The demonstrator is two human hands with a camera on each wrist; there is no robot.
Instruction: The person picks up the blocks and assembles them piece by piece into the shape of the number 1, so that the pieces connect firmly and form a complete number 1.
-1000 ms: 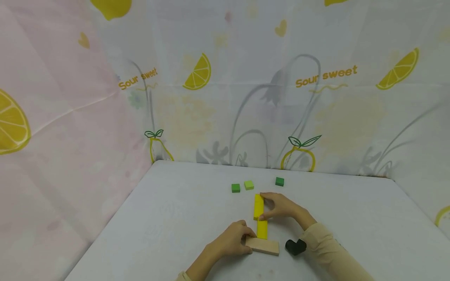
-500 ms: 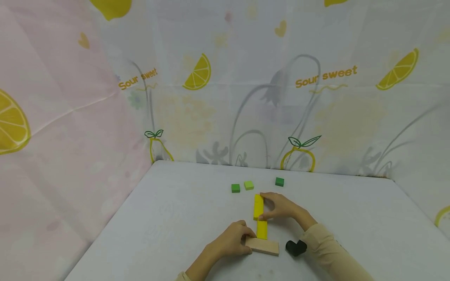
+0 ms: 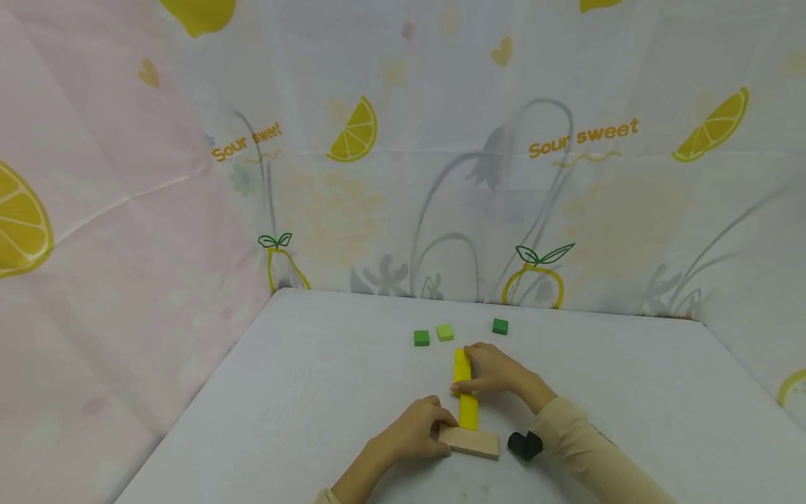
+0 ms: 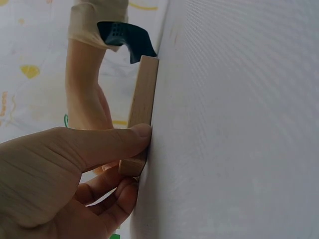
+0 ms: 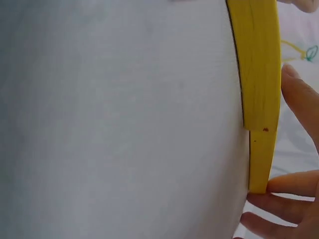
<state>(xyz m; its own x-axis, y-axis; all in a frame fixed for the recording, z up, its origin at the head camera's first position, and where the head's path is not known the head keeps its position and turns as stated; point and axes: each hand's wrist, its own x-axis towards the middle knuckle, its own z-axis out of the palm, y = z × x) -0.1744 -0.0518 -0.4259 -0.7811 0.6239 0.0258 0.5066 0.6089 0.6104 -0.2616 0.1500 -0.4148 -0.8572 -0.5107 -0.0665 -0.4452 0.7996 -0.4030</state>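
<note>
On the worktop (image 3: 315,392), a far yellow block (image 3: 462,367), set end to end with a near yellow block (image 3: 469,413), is held by the right grip (image 3: 496,369); a wooden plank (image 3: 469,442) is pinched by the left grip (image 3: 415,428), well apart from the left edge (image 3: 199,395); three green blocks (image 3: 421,339) are spread nearer the far edge (image 3: 441,301)

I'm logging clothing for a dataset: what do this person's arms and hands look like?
The left hand and right hand are ungloved. Only a beige edge of the left sleeve shows; the right sleeve is beige, creased at its cuff. Near that cuff is a black, angular piece, its attachment unclear.
</note>
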